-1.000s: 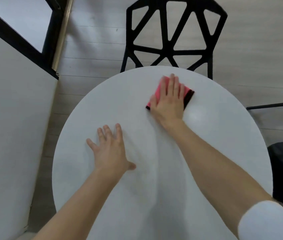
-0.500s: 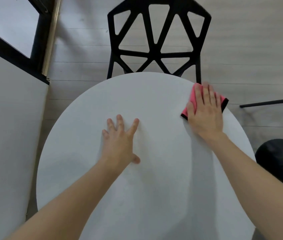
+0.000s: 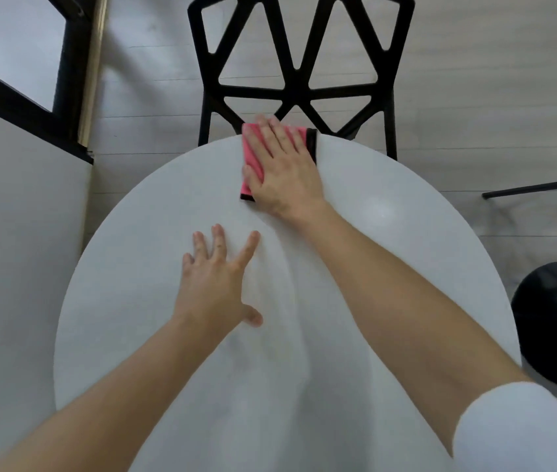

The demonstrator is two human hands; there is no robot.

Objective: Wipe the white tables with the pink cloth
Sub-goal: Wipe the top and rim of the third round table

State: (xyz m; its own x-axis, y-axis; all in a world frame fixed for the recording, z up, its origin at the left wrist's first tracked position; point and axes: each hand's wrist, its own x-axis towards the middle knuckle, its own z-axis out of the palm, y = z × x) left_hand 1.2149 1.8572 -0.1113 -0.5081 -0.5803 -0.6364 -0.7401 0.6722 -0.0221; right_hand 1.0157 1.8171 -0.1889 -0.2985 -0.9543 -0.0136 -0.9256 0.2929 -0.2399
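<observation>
round white table (image 3: 134, 267): right hand (image 3: 284, 172) flat on pink cloth (image 3: 251, 155), left hand (image 3: 212, 281) flat, empty.

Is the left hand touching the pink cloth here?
Apart. The head view shows bare white table between the left hand and the pink cloth, which the right hand presses flat.

Most of the pink cloth (image 3: 251, 158) under the right hand (image 3: 284, 175)
</observation>
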